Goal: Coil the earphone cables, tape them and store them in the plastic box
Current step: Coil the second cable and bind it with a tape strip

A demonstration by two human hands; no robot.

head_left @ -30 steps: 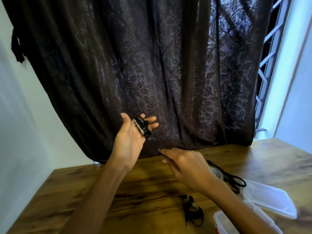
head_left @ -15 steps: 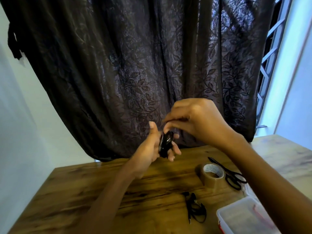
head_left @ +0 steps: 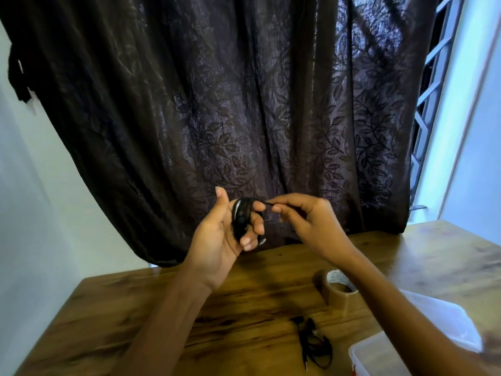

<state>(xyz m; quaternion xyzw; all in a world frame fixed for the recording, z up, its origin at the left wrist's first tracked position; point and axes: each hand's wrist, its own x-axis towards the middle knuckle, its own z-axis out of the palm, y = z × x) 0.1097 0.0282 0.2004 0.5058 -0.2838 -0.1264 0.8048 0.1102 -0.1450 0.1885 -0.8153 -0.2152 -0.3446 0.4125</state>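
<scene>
My left hand [head_left: 221,240] is raised above the table with a black earphone cable [head_left: 241,217] wound in loops around its fingers. My right hand [head_left: 309,221] sits just to the right of it and pinches the free end of that cable between thumb and forefinger. A second black earphone [head_left: 314,344] lies loosely bundled on the wooden table [head_left: 162,321]. A roll of brown tape [head_left: 337,289] stands behind it. The clear plastic box [head_left: 374,358] is at the bottom right, partly behind my right forearm.
The box's clear lid [head_left: 444,318] lies on the table to the right of my forearm. A dark leaf-patterned curtain [head_left: 230,104] hangs behind the table. A white wall is on the left, a window grille [head_left: 431,85] on the right.
My right hand rose from the table to the left hand, then shifted right, drawing the cable's end with it. The left hand dropped a little. The camera tilted, and the scissors are out of sight.
</scene>
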